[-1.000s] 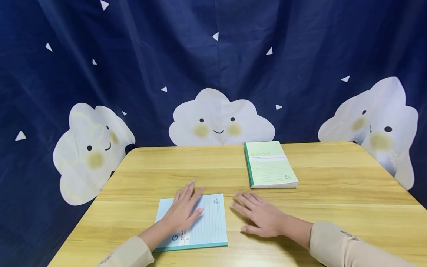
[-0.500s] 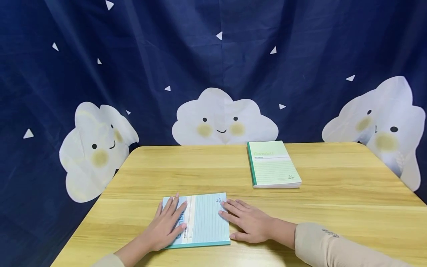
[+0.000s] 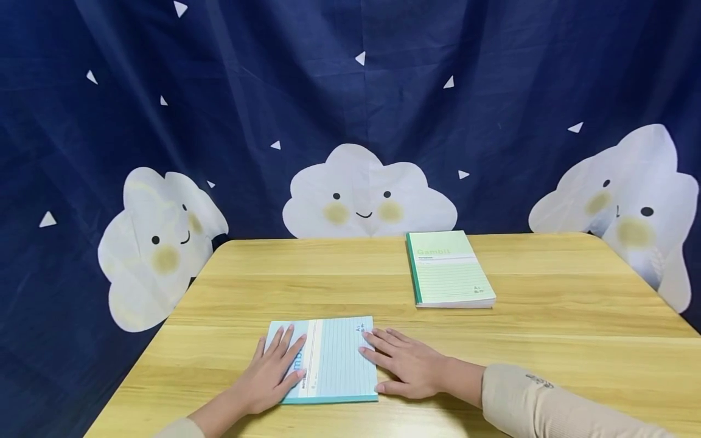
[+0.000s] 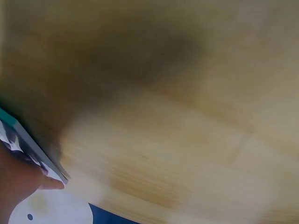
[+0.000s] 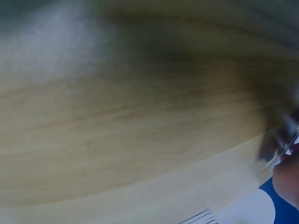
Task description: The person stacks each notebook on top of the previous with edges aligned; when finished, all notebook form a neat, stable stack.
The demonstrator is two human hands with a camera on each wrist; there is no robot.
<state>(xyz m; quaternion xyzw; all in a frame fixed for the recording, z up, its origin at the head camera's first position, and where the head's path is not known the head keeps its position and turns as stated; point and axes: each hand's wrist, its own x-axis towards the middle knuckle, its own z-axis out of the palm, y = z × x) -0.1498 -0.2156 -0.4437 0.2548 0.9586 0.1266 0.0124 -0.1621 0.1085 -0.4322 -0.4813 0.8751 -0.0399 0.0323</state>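
A light blue notebook [image 3: 342, 362] lies flat near the front of the table, its teal spine toward the person. My left hand [image 3: 271, 374] rests on its left part with fingers spread, covering some of the printed title. At the opposite side, my right hand [image 3: 408, 365] lies with straight fingers, the fingertips just over the right edge and the thumb at the lower right corner. In the left wrist view the notebook's edge [image 4: 39, 149] shows beside part of the left hand [image 4: 21, 179]. Only a bit of the right hand [image 5: 287, 179] appears in the right wrist view.
A pale green notebook [image 3: 451, 271], or a small stack of them, with a dark green spine lies farther back, right of centre. The wooden table [image 3: 558, 316] ends at a dark blue curtain [image 3: 246, 79] printed with smiling clouds.
The left hand has drawn back and left across the blue notebook. The right hand has moved left from the bare table onto its right edge. Over the last half second the notebook has turned very slightly.
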